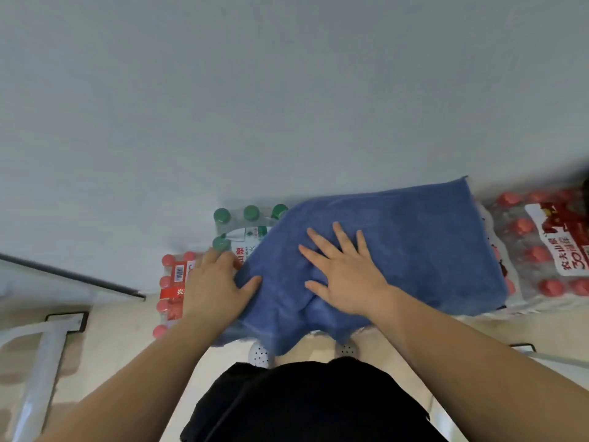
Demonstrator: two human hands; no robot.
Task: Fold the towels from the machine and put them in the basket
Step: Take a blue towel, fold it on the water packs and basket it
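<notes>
A blue towel (414, 237) lies spread over shrink-wrapped packs of water bottles by the wall, its near edge drooping toward the floor. My left hand (216, 282) pinches the towel's left edge between thumb and fingers. My right hand (341, 269) lies flat, fingers spread, on the towel's middle. Neither a machine nor a basket is in view.
A green-capped bottle pack (245, 224) and a red-capped pack (172, 291) sit left of the towel; another red-capped pack (548, 250) sits right. The pale wall (255, 90) rises behind. A white frame (41, 355) stands on the floor at left. My white shoes (259, 354) show below.
</notes>
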